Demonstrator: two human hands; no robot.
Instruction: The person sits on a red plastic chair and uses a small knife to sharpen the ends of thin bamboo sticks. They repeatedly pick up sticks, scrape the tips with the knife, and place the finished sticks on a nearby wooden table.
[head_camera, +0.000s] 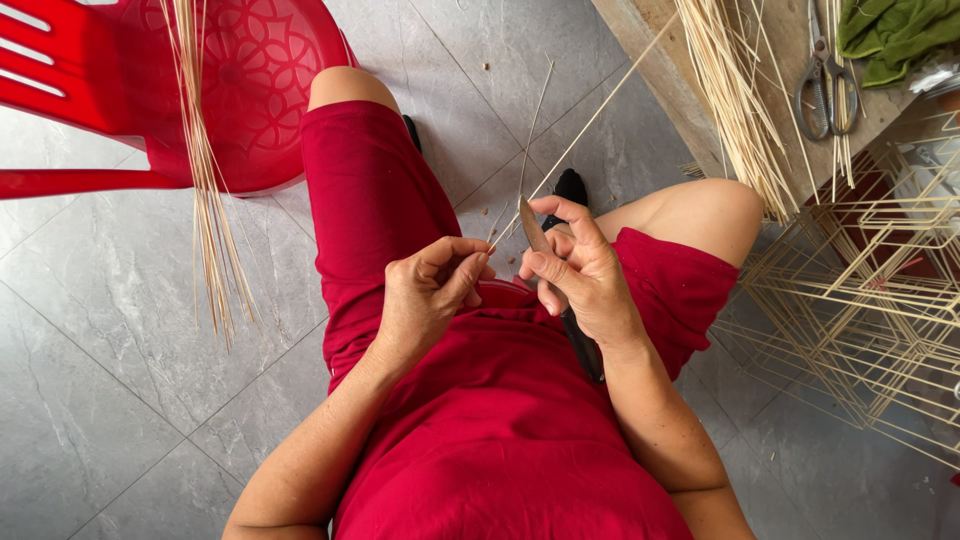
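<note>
Right hand (585, 275) grips a knife (540, 245), blade against a thin bamboo strip (585, 125) pinched by left hand (430, 290) (2 hands close together): mid-shaving, seemingly; next stroke needs steady pull.

Bright, even daylight, soft and diffuse; source direction can't be pinned. No hard shadows: only faint soft shade on the floor (120, 350) under the chair (150, 90) and beside the legs. Mild sheen on grey tiles, no blown glare. Red chair and red clothes (480, 420) are saturated, fabric folds still readable. Centre sharp: left hand (425, 295), right hand (580, 275) and knife (540, 245) crisp, no motion blur. Thin sticks (205, 190) stay well resolved. Wide-angle lens: tile lines bend slightly toward the edges, corners stretched. Slight softness at far right around the frames (860, 300).
</note>
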